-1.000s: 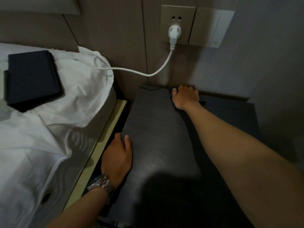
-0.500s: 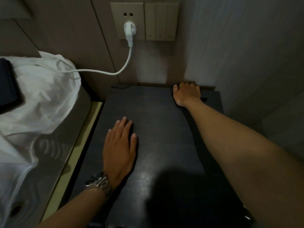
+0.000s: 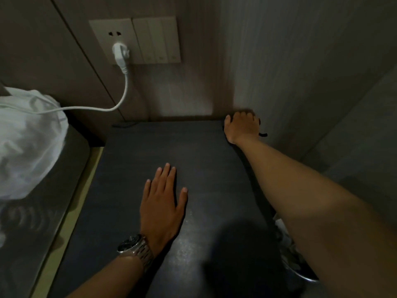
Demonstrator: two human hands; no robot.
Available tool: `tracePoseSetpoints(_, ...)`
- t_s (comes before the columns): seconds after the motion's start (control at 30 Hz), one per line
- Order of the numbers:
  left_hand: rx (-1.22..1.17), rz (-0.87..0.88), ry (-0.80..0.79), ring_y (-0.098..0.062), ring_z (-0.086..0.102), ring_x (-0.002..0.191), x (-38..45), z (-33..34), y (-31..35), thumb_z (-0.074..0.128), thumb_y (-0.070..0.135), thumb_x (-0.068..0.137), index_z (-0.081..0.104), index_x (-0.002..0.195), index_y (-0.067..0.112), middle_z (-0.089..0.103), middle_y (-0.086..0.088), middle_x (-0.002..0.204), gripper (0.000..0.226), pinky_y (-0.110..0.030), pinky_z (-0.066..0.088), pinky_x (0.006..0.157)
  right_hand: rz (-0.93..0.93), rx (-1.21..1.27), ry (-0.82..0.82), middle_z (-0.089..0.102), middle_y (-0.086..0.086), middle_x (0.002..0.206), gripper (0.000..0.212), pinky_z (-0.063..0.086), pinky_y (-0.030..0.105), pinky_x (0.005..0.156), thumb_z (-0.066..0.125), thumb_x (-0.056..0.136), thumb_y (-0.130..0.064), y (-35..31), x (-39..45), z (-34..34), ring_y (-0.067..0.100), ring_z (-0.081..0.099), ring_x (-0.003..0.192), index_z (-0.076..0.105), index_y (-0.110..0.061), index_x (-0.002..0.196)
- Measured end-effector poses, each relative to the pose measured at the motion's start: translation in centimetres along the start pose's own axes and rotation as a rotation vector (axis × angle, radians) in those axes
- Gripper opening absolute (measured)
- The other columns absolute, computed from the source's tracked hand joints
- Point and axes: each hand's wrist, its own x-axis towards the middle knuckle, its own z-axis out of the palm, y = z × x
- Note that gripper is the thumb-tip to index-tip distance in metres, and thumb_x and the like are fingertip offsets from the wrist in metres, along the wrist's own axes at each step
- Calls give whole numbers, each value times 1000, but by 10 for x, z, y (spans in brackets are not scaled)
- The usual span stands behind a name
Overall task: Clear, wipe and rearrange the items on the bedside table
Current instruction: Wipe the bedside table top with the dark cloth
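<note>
The dark bedside table [image 3: 133,181] fills the middle of the view, and nothing but my hands lies on its top. My left hand [image 3: 163,203], with a metal watch on the wrist, lies flat on the top with straight fingers, left of centre. My right hand [image 3: 241,126] is at the far right back corner, against the wall. Its fingers curl down over a small dark cloth [image 3: 263,134], and only scraps of the cloth stick out at the hand's right side.
A white plug [image 3: 120,53] sits in the wall socket beside a switch panel [image 3: 156,40]. Its cable runs left over the white bedding [image 3: 28,138] on the bed. A grey wall closes off the right side. A pale object [image 3: 290,252] lies low beside the table's right edge.
My left hand came off the table's left edge and now lies flat on the top. My right hand slid right along the back edge into the corner.
</note>
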Motion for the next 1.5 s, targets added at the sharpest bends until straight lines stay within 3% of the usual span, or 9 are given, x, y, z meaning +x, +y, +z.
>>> tracePoseSetpoints(0.17,-6,-3,29,-10,7,153,-2,2,1,26,55,99,24,157,23,16,7,165,66,-39,9,125,226,301,17,45,18,145,54,34,46,109,21,104,-42,16,-6,5,36,44,131,44,-7,139)
tracePoseSetpoints(0.3,2,-3,40,-11,10,152,-2,3,1,26,55,98,27,156,22,19,6,165,67,-40,11,124,357,627,-83,31,14,158,59,28,42,116,27,105,-42,20,-12,3,34,35,141,21,-10,155)
tracePoseSetpoints(0.4,3,-1,38,-11,10,152,-1,4,2,25,56,98,26,156,21,19,6,164,68,-40,11,124,422,728,-162,28,15,160,62,27,38,116,26,106,-44,25,-25,0,33,34,143,19,-7,155)
tracePoseSetpoints(0.5,2,-1,43,-12,12,152,-1,5,2,26,56,97,29,155,21,21,5,164,68,-40,11,124,457,763,-221,28,16,159,61,28,37,115,23,107,-44,27,-44,-2,32,35,142,20,-7,155)
tracePoseSetpoints(0.67,17,2,45,-15,15,152,-2,4,2,28,55,97,31,154,20,24,3,163,67,-42,14,124,472,796,-276,42,18,150,60,35,38,108,21,106,-46,37,-91,-3,34,45,134,37,-4,147)
tracePoseSetpoints(0.93,33,1,51,-20,21,150,-2,3,2,39,49,101,34,152,17,28,-1,162,60,-44,17,122,533,849,-338,37,21,152,63,36,41,107,19,106,-49,48,-173,-6,38,41,135,35,-4,148)
tracePoseSetpoints(1.5,55,7,17,-22,17,151,2,3,0,33,53,100,29,154,16,23,-3,164,66,-45,13,123,559,808,-270,49,25,140,63,34,46,106,18,105,-49,60,-280,12,42,46,129,45,-3,139)
